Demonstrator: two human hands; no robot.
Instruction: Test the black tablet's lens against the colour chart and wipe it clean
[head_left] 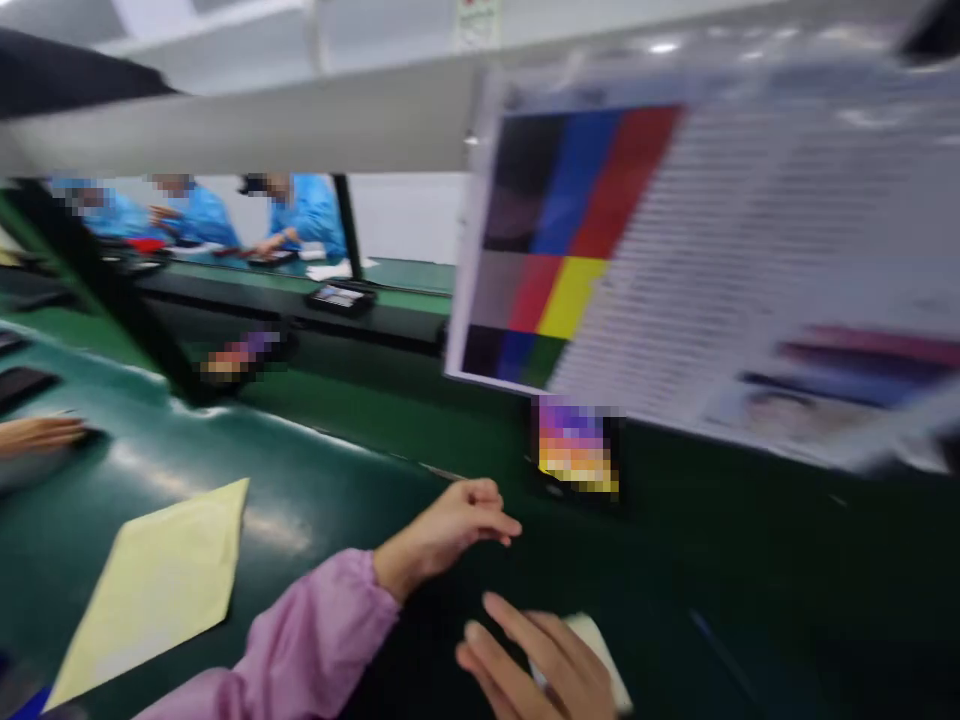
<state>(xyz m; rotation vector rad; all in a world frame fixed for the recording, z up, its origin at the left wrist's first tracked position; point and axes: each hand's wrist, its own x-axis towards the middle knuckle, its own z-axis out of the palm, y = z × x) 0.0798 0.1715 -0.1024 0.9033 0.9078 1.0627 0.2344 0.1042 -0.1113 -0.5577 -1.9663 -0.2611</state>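
Here, one left hand (459, 525) is loosely curled, its grip unclear, near one black device with a purple-to-yellow screen (577, 448); one right hand (551, 660), fingers parted, overlaps one small whitish pad (606, 655) on the dark green table (330, 510).

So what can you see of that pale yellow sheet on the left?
The pale yellow sheet looks like paper or thin cloth, plain as far as the blur shows. It is four-sided, with a slightly bent right edge. It lies flat on the glossy dark green tabletop, left of the pink sleeve. No hand touches it; something blue, too blurred to name, is by its lower-left corner.
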